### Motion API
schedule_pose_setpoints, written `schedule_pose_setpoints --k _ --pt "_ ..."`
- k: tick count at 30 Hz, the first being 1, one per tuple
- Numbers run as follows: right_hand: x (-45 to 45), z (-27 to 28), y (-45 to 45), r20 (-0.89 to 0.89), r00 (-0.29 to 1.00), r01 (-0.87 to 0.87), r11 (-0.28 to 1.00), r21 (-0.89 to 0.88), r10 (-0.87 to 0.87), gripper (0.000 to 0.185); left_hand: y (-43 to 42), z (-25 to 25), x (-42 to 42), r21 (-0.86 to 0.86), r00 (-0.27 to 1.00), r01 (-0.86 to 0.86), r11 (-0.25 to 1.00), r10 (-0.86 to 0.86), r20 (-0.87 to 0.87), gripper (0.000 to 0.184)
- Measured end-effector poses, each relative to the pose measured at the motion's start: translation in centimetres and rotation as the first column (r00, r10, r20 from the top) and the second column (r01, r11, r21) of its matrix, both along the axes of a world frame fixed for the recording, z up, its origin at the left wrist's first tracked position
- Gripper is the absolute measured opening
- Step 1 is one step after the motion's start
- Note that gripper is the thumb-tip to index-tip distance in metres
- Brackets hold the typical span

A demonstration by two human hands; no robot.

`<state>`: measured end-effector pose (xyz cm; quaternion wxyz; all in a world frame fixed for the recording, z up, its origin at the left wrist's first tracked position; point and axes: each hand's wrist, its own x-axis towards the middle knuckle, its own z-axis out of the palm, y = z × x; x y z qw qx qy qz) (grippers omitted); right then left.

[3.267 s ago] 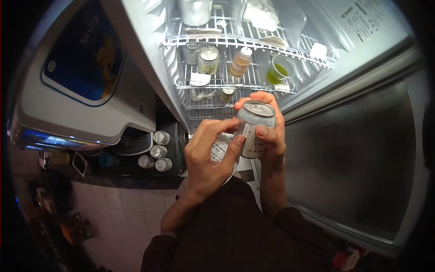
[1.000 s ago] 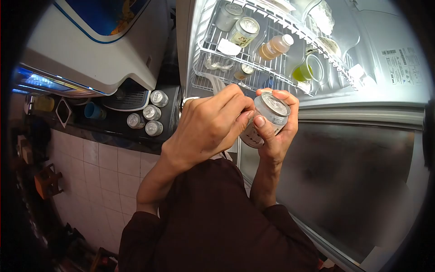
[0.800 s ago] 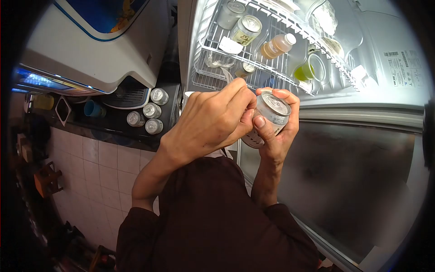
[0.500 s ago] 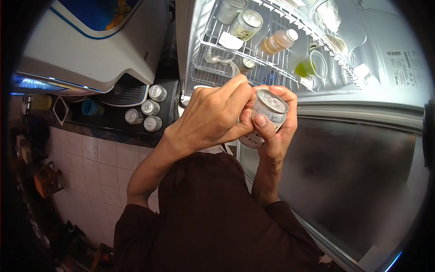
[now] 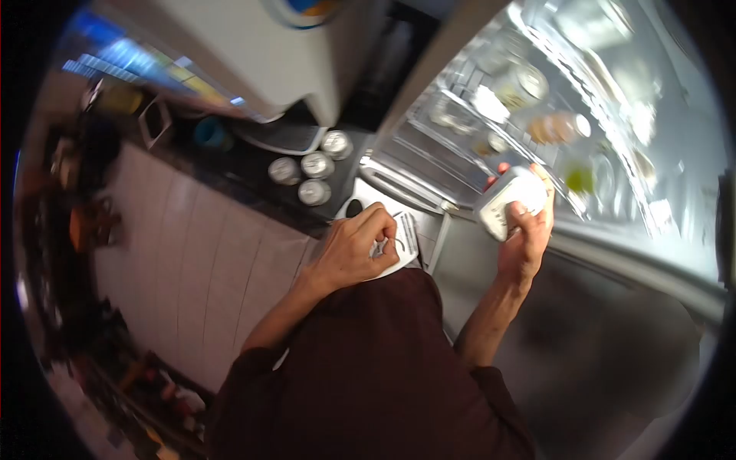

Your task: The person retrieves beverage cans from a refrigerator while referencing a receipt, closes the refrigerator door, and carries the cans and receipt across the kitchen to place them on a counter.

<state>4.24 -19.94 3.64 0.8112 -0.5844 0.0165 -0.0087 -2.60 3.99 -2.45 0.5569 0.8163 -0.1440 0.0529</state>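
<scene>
My right hand (image 5: 529, 230) is wrapped round a pale drink can (image 5: 497, 211), held tilted before the open fridge. Its top is washed out by glare, and dark print shows on its side. My left hand (image 5: 356, 249) is apart from the can, lower and to the left, thumb and fingers pinched together. Whatever they hold, if anything, is too small to make out. Just behind that hand is a white object with dark print (image 5: 408, 234), partly covered by the fingers.
Several cans (image 5: 316, 164) stand on the dark counter (image 5: 253, 180) at the left, near a blue cup (image 5: 211, 133) and a large pale machine (image 5: 230, 46). Wire fridge shelves hold cans, an orange-brown bottle (image 5: 558, 127) and a green-filled container (image 5: 580, 178).
My left hand has come away from the can, down and to the left, still pinched. The can in my right hand has moved right and tilted. The view has turned and is blurred.
</scene>
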Motion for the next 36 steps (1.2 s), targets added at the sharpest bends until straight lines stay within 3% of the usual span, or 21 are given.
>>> schedule_pose_setpoints --k 2,3,4,6,7,10,11,13,16,19,23,25,27,29,31,32,33,34,36 --pt "0.4 -1.7 3.0 -0.136 0.979 -0.18 0.96 -0.214 0.153 0.074 2.7 -2.6 -2.7 0.076 0.972 -0.185 0.98 0.194 -0.135 0.015" --pt "1.0 -4.4 4.7 0.024 0.961 -0.241 0.873 -0.425 0.277 0.077 4.1 -4.0 -4.1 0.135 0.942 -0.288 0.948 0.306 -0.14 0.014" --pt "1.0 -3.9 7.5 -0.004 0.918 -0.323 0.741 -0.589 0.398 0.079 5.6 -5.4 -5.7 0.19 0.901 -0.381 0.905 0.409 -0.143 0.013" --pt "0.9 -6.5 12.8 -0.05 0.828 -0.485 0.668 -0.564 0.558 0.082 7.7 -7.2 -9.0 0.233 0.785 -0.553 0.8 0.594 -0.176 0.017" --pt "1.0 -8.4 15.2 -0.06 0.781 -0.502 0.566 -0.654 0.622 0.081 8.8 -7.7 -10.5 0.229 0.71 -0.634 0.739 0.673 -0.206 0.02" --pt "1.2 -13.7 22.4 -0.045 0.631 -0.602 0.452 -0.658 0.774 0.08 9.6 -6.4 -13.5 0.201 0.469 -0.83 0.521 0.846 -0.255 0.029" --pt "0.7 -16.2 24.5 0.032 0.608 -0.566 0.462 -0.683 0.793 0.079 9.6 -5.5 -14.5 0.187 0.383 -0.879 0.438 0.883 -0.269 0.031" --pt "0.3 -20.1 27.4 0.115 0.479 -0.442 0.352 -0.825 0.87 0.078 9.5 -5.2 -16.5 0.149 0.264 -0.937 0.316 0.92 -0.289 0.032" --pt "-0.2 -24.1 29.0 0.089 0.342 -0.228 0.174 -0.958 0.936 0.062 9.3 -5.8 -19.4 0.085 0.089 -0.989 0.123 0.941 -0.326 0.029" --pt "-0.6 -25.6 28.6 0.133 0.287 -0.003 0.139 -0.99 0.949 0.048 8.8 -5.7 -20.1 0.018 -0.036 -0.999 -0.031 0.936 -0.35 0.024" --pt "-0.8 -25.0 28.0 0.124 0.401 0.144 0.071 -0.987 0.908 0.049 9.3 -5.1 -18.0 -0.175 0.008 -0.981 -0.081 0.89 -0.457 0.024" --pt "-0.6 -21.1 27.3 0.15 0.554 -0.102 0.246 -0.964 0.819 0.048 9.8 -4.3 -15.2 -0.287 0.099 -0.956 -0.057 0.86 -0.501 0.026" --pt "0.1 -16.7 25.2 0.089 0.683 -0.381 0.457 -0.803 0.725 0.048 9.8 -3.3 -11.9 -0.401 0.225 -0.916 0.007 0.835 -0.502 0.028" --pt "1.2 -12.7 21.3 -0.209 0.601 -0.793 0.541 -0.28 0.771 0.052 9.4 -2.0 -8.3 -0.51 0.364 -0.857 0.076 0.79 -0.494 0.028" --pt "1.1 -9.2 16.9 -0.008 0.547 -0.821 0.534 -0.203 0.837 0.053 8.7 -1.0 -4.8 -0.612 0.519 -0.776 0.154 0.709 -0.478 0.028" --pt "0.9 -7.5 15.2 0.101 0.536 -0.737 0.523 -0.429 0.838 0.051 8.3 -0.7 -3.3 -0.623 0.583 -0.752 0.216 0.659 -0.475 0.029" --pt "0.2 -6.1 14.1 0.113 0.593 -0.64 0.551 -0.535 0.798 0.047 7.7 -0.5 -1.8 -0.635 0.646 -0.721 0.277 0.6 -0.472 0.029" --pt "-0.1 -6.1 12.8 0.065 0.631 -0.639 0.566 -0.521 0.773 0.04 6.9 -0.3 -0.4 -0.647 0.705 -0.685 0.337 0.533 -0.468 0.03" --pt "-0.6 -6.5 10.6 -0.005 0.735 -0.611 0.659 -0.439 0.678 0.027 5.2 0.9 2.2 -0.772 0.791 -0.587 0.245 0.377 -0.482 0.034"
